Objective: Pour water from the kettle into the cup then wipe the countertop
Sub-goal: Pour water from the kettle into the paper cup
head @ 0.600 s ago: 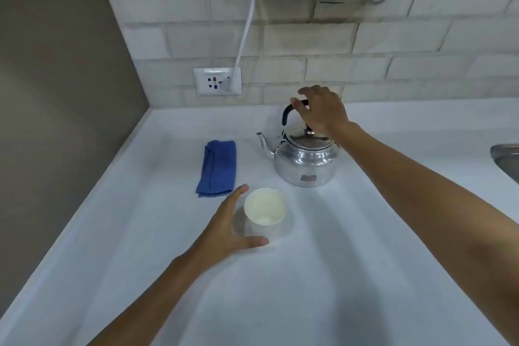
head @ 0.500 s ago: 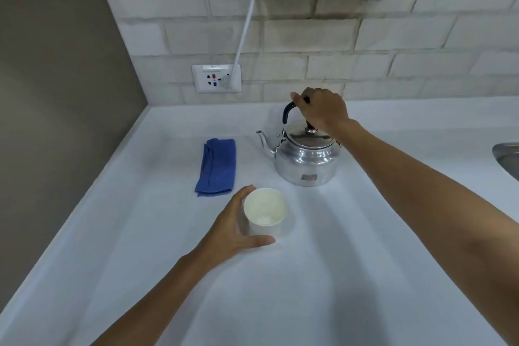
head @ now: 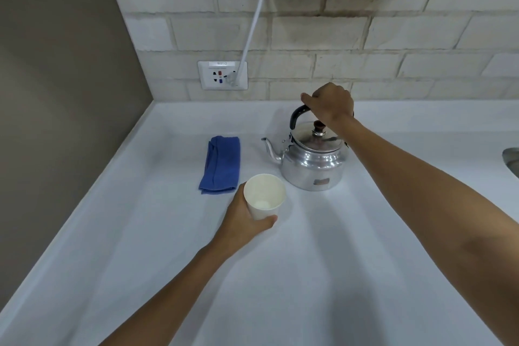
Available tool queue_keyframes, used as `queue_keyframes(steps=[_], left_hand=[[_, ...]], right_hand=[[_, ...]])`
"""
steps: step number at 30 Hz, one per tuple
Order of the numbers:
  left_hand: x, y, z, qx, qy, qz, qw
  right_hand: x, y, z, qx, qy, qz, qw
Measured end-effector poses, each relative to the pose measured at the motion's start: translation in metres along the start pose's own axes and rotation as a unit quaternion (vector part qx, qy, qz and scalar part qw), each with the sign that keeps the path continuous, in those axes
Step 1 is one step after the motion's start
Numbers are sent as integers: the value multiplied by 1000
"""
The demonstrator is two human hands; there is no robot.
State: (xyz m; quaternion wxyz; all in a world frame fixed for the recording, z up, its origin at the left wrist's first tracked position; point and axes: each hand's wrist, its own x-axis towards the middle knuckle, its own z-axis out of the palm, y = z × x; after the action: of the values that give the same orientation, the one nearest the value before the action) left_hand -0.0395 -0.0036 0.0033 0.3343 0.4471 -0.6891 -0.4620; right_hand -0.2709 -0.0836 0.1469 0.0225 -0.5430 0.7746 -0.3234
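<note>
A shiny metal kettle (head: 313,167) stands on the white countertop (head: 309,275), its spout pointing left and its black handle raised. My right hand (head: 330,102) is closed around the top of that handle. In front of the kettle and to its left is a white paper cup (head: 264,199), upright and empty-looking. My left hand (head: 244,219) wraps around the cup's left and near side. A folded blue cloth (head: 222,164) lies flat left of the kettle.
A tiled wall runs behind the counter with a socket plate (head: 222,75) and a white cable (head: 254,17) plugged into it. A brown side wall closes the left. A metal sink edge (head: 511,159) shows at the far right. A steel appliance hangs overhead.
My left hand has closed around the cup, which it was only nearing before. My right hand has wrapped the kettle handle; the handle now stands upright.
</note>
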Motion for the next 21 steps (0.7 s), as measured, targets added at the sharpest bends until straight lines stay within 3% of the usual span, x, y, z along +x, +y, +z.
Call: queue_keyframes(steps=[7,21], left_hand=[[-2,2,-8,-17,32,-43,998],[-2,1,-5,-22,57,-74,995]], right_hand=[[-11,-2,-14,31,26,-31,999],[-35,-40,-41,-91,29,-249,964]])
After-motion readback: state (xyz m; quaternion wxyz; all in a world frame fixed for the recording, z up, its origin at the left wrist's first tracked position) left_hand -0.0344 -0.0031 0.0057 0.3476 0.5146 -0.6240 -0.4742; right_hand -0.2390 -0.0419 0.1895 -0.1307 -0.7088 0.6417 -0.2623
